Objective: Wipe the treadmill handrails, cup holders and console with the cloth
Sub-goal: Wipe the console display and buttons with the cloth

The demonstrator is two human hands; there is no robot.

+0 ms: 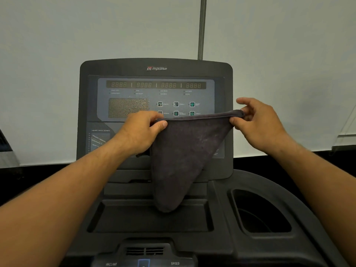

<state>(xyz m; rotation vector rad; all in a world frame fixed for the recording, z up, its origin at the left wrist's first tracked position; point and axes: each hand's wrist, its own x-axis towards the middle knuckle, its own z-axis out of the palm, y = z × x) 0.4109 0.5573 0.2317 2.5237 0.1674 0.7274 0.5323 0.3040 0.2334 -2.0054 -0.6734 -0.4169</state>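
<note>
**Clerk:** Item one, the cloth [185,157]. What is it doing?

**Checker:** It is hanging in front of the console [156,89], stretched along its top edge between both hands and drooping to a rounded point just above the centre tray [150,218]. Dark grey, towel-like weave, faint pale smudges on the face.

**Clerk:** The hands?

**Checker:** The left hand [142,132] is pinching the left top corner, thumb pressing on the front. The right hand [258,124] is pinching the right corner between thumb and a lower finger, with the forefinger lifting free.

**Clerk:** Handling notes?

**Checker:** I am judging it light and fully limp, since it is sagging under its own weight. Not fragile, not slippery. The corners are serving for spreading it; for wiping, I am guessing a bunched or folded pad under the palm would press better.

**Clerk:** Surfaces?

**Checker:** The console is standing nearly upright, dark plastic around a glossy panel with four amber readouts and small program icons. Below it the tray is lying shallow and matte. A deep cup holder [260,212] is sitting to the right; its floor is too dark to read. The handrails are not showing clearly.

**Clerk:** Room?

**Checker:** A pale blind or wall [77,35] is filling the background, a thin vertical rod [201,27] rising behind the console.
</note>
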